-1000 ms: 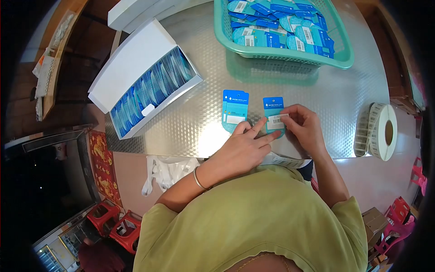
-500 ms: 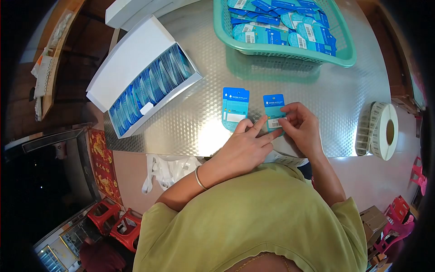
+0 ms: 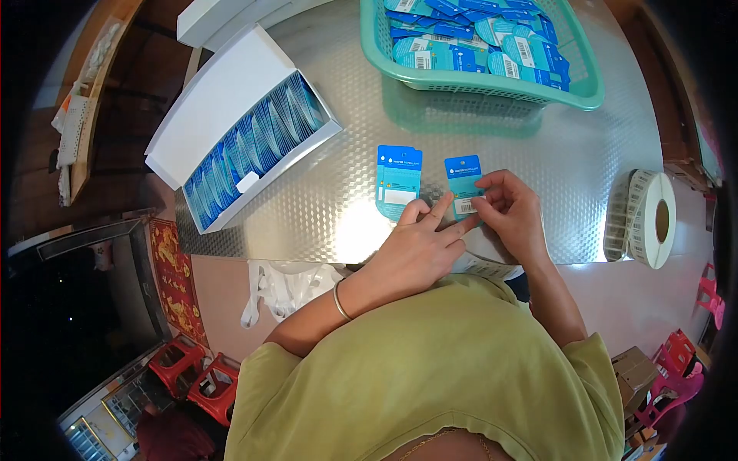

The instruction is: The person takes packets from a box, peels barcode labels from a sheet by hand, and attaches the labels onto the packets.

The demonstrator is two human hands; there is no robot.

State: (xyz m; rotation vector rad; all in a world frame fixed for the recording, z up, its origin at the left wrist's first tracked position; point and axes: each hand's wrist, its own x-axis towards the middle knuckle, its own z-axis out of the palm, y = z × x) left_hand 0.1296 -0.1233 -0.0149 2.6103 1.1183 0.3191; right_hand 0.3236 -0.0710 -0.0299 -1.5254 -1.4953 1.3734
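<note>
A small blue and teal printed card (image 3: 463, 170) lies on the metal tabletop, a white barcode sticker (image 3: 466, 206) on its lower part. My right hand (image 3: 513, 217) is closed, its thumb on the sticker and its index finger at the card's right edge. With fingers spread, my left hand (image 3: 421, 253) rests palm down, touching the lower part of that card. Just above its fingers lie overlapping matching cards (image 3: 398, 175) with a blank white panel. Fingers cover the card's lower edge.
An open white box (image 3: 231, 107) packed with blue cards stands at left. The green basket (image 3: 484, 86) at the back holds several stickered cards. A roll of barcode labels (image 3: 649, 219) stands at the right edge. Part of a label strip (image 3: 488, 266) shows by my body.
Both hands stay almost in place at the card. The right thumb remains on the barcode sticker, and the whole view has shifted slightly.
</note>
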